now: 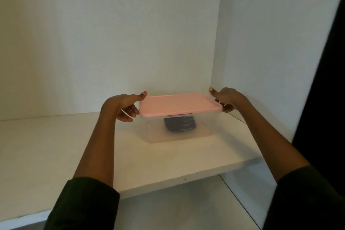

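Observation:
A clear plastic container (179, 132) with a pink lid (179, 105) stands on a white shelf (56, 145), close to the right wall. A dark object (180, 124) lies inside it. My left hand (127, 107) is at the lid's left end, with loosely bent fingers touching or nearly touching the lid's edge and the thumb raised above the back left corner. My right hand (226, 99) is at the lid's right end; its fingertips lie against the edge and its thumb is lifted clear. Neither thumb presses on the lid.
The shelf sits in a white cabinet with a back wall (112, 43) and a right side wall (261, 61). A lower shelf (177, 209) shows beneath the front edge. A dark door or panel (328, 99) stands at the far right.

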`<state>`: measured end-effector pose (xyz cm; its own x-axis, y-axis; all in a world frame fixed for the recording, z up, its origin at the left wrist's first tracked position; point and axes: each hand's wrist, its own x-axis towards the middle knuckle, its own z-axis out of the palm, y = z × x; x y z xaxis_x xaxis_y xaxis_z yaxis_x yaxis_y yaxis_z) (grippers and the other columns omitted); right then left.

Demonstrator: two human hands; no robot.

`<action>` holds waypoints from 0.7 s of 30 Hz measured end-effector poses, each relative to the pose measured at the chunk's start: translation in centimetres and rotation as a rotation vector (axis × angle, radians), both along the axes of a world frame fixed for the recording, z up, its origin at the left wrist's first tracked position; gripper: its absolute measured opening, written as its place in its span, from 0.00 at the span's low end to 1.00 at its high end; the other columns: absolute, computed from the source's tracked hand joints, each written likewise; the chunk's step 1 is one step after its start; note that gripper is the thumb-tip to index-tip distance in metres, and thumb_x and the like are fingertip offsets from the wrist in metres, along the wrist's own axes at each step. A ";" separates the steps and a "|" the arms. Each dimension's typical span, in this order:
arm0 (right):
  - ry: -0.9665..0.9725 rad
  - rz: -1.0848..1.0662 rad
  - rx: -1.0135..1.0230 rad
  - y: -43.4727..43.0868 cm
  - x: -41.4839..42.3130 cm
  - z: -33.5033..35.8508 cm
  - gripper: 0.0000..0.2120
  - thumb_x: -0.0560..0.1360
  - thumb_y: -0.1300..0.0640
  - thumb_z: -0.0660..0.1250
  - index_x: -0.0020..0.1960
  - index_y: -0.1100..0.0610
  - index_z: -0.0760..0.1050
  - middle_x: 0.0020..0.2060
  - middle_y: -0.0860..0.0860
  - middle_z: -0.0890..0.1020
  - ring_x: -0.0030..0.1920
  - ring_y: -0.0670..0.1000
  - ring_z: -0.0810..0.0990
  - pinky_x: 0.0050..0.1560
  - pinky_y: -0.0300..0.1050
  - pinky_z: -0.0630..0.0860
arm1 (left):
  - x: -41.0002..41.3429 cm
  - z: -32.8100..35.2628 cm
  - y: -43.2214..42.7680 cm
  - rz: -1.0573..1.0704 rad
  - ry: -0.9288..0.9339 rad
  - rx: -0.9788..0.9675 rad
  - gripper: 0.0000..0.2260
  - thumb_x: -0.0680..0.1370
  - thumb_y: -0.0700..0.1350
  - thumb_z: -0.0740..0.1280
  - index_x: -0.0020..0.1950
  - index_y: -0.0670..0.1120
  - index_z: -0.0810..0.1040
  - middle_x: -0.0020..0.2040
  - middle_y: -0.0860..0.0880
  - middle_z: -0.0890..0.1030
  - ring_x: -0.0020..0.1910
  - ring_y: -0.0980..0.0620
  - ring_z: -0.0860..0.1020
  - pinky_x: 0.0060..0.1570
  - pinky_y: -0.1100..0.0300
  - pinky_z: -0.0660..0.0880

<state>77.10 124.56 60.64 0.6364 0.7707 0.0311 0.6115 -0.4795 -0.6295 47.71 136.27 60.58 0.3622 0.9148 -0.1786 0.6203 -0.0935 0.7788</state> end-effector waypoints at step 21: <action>0.013 -0.013 0.095 -2.7 -2.9 -3.0 0.18 0.82 0.44 0.47 0.51 0.58 0.64 0.33 0.52 0.67 0.31 0.48 0.63 0.29 0.40 0.61 | -1.1 -3.5 -2.9 -0.080 -0.244 -0.012 0.22 0.71 0.62 0.67 0.34 0.43 0.72 0.24 0.49 0.75 0.19 0.55 0.77 0.27 0.64 0.75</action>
<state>74.19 121.83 57.64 0.6471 0.7563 0.0959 0.5973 -0.4249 -0.6802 46.63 133.36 57.07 0.4672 0.8798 -0.0872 0.4044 -0.1249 0.9060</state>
